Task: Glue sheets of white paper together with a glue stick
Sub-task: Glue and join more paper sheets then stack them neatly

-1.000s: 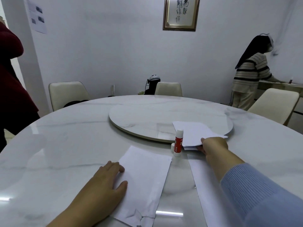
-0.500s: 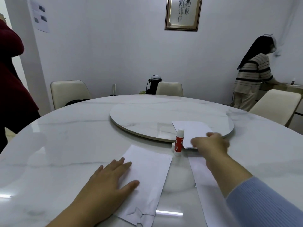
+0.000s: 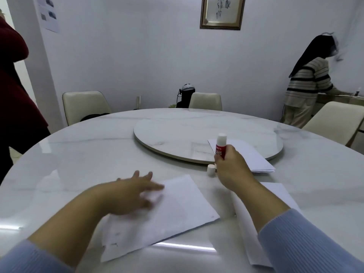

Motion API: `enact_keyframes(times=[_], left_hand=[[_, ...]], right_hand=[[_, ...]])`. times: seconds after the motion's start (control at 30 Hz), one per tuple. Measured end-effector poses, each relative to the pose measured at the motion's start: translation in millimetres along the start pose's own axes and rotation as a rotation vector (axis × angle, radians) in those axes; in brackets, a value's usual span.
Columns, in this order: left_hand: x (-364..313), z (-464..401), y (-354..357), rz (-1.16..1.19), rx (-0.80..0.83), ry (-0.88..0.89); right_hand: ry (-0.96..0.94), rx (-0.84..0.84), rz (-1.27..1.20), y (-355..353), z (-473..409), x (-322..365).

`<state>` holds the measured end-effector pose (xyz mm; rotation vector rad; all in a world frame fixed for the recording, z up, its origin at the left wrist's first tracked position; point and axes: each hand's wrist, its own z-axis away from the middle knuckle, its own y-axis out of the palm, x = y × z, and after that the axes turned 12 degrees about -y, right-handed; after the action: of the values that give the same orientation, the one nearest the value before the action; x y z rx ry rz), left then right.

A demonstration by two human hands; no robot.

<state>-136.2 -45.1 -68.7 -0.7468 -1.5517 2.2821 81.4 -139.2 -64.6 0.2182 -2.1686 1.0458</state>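
My right hand (image 3: 230,164) grips the red-and-white glue stick (image 3: 221,144) upright, lifted off the table near the turntable's front edge. Its white cap (image 3: 211,170) stands on the table just left of that hand. My left hand (image 3: 132,193) lies flat, fingers spread, on a white sheet (image 3: 177,209) turned at an angle in front of me. Another white sheet (image 3: 275,196) lies under my right forearm. A small stack of white paper (image 3: 250,154) rests on the turntable edge.
The round marble table (image 3: 78,154) carries a marble turntable (image 3: 177,133) at its centre. Cream chairs (image 3: 84,105) stand around it. A person in red stands at the far left (image 3: 15,107); a person in stripes (image 3: 307,83) stands at the back right.
My right hand left the paper stack and picked up the glue stick, lifting it off the table. My left hand turned the near sheet clockwise.
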Motion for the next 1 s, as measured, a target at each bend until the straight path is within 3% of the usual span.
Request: enact_keyframes(times=[0.07,0.13,0.27,0.37,0.43,0.7,1.0], left_hand=[[-24.6,-8.9,8.9,0.205,-0.178,-0.033],[-51.2,-15.7,30.4,0.175,-0.278,-0.038],[-61.0,-22.5,64.1,-0.095,-0.194,0.001],[-56.9,-18.6,66.7,-0.152,-0.178,0.033],[-56.1,-15.9,65.8,-0.158,-0.176,0.046],[-57.1,-15.6,64.8,-0.148,-0.168,0.046],[-57.5,-16.5,64.3,-0.138,-0.161,0.041]], right_hand=[[-0.061,0.148,0.019,-6.6,4.4,2.6],[-0.088,0.161,0.009,-6.7,10.1,1.2],[-0.116,-0.016,-0.186,-6.6,15.3,-5.0],[-0.050,-0.099,-0.518,-6.2,16.3,-9.0],[-0.034,-0.123,-0.612,-1.8,16.8,-9.9],[-0.227,0.122,-0.281,25.4,20.8,-7.8],[-0.179,0.275,-0.259,2.5,23.4,-4.3]])
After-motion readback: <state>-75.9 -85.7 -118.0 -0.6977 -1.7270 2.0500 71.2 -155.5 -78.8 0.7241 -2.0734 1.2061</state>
